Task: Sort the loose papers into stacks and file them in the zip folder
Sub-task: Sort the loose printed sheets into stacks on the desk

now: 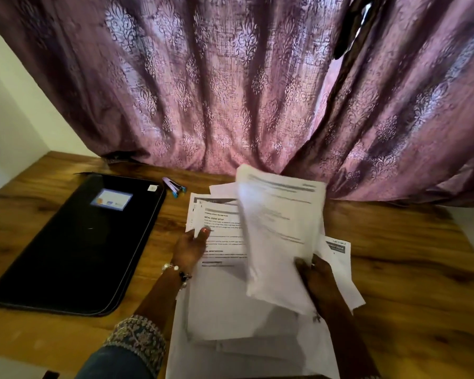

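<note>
Loose printed papers [222, 242] lie in an untidy pile on the wooden table [411, 272], in front of me. My left hand [190, 246] grips the left edge of the top sheets, thumb on the print. My right hand [316, 272] pinches a raised, blurred sheet [278, 231] by its lower right edge and holds it tilted above the pile. A black zip folder [77, 247] with a small card label lies closed on the table to the left. Its zip runs along the near and right edges.
A small purple stapler [173, 186] lies beyond the folder's far right corner. A purple patterned curtain [230, 86] hangs behind the table and drapes onto its back edge. A white wall [8, 119] stands at left. One printed sheet [338, 258] pokes out right of the pile.
</note>
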